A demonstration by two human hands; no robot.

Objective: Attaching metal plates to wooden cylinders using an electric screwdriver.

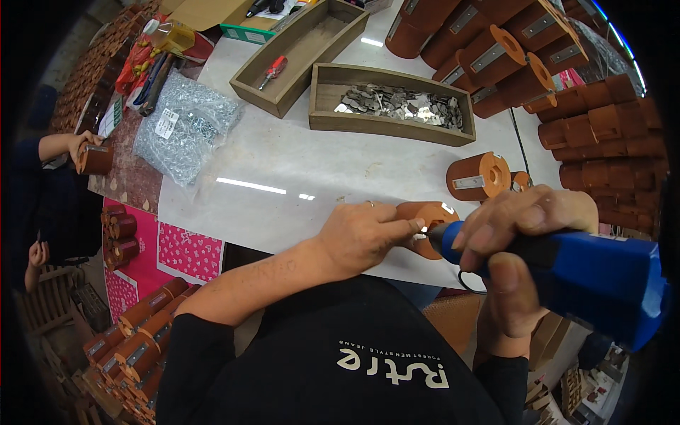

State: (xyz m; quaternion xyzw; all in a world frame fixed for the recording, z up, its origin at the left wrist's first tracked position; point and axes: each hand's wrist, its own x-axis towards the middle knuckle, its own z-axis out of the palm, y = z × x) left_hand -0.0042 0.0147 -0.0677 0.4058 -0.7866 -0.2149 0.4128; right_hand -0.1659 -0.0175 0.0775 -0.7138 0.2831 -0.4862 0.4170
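Observation:
My left hand [358,237] is closed against a brown wooden cylinder [412,211] lying on its side near the table's front edge. Its index finger and thumb reach a small shiny metal piece [423,231] at the cylinder's end. In my right hand [520,234] is a blue and black power screwdriver [602,276], fingers wrapped round its body. The tool's tip points left and meets the area by my left fingertips; the exact contact is hidden. Just beyond stands another brown cylinder [476,177] with a metal strip, and a smaller-looking one [521,181] is partly covered by my right hand.
A wooden tray [393,126] holds many small metal plates. Behind it, another wooden tray [265,99] contains a red-handled screwdriver [274,69]. A plastic bag of screws [185,127] lies left. Stacked cylinders [588,117] rise at right. At far left, another person's hand [83,145] grips a cylinder.

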